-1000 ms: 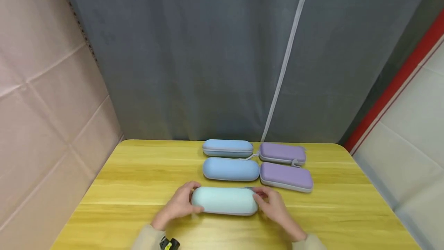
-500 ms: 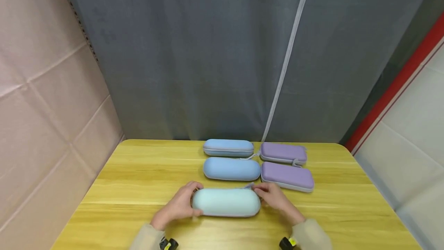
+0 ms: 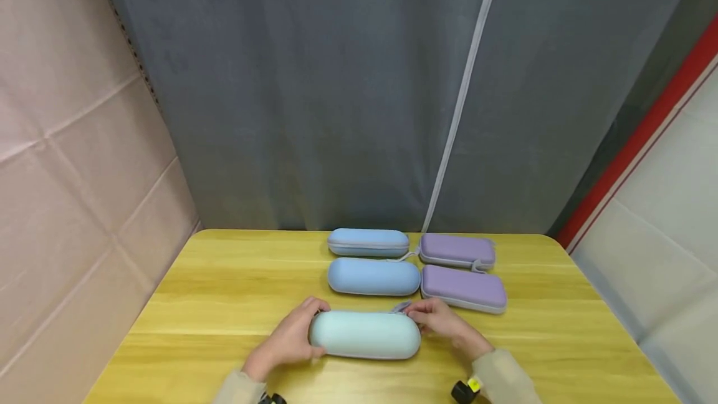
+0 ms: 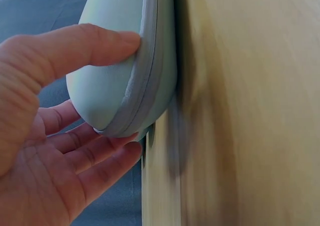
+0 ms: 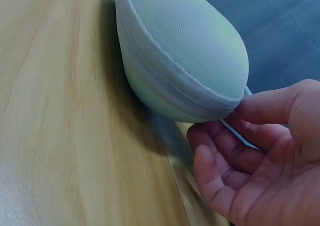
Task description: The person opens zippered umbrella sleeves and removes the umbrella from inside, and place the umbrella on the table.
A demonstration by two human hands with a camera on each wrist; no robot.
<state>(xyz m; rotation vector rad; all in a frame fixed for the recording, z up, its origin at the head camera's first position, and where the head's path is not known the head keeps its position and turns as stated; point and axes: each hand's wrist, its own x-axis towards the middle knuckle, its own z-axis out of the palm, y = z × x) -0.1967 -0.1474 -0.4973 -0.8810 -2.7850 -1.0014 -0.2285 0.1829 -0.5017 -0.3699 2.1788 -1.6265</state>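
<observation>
Two hands on one mint case [image 3: 364, 334], which sits on the wooden table [image 3: 241, 279]. Left hand [image 3: 288, 336] has its 9 o'clock end: thumb over the lid by the zipper band [image 4: 142, 85], other fingers slightly apart, curled round the back of that end. Right hand [image 3: 440, 322] is over at 3, thumb and fingertips pinching the case's 2 o'clock corner, right where its grey strap [image 3: 401, 307] pokes up.

Versus a second ago, the right fingertips have moved toward the far edge, the strap's lifted higher, and the gap to the near blue case [image 3: 374, 277] at 12 looks a bit wider.

Can't tell whether that pinch has the strap or a zip tab, the fingers cover it. Near purple case [image 3: 464, 288] at 2 is in plain sight, but the far blue case [image 3: 368, 242] and far purple case [image 3: 457, 249] are partly blocked by the ones in front. Dark curtain [image 3: 314, 98] behind gets cut off up top.
</observation>
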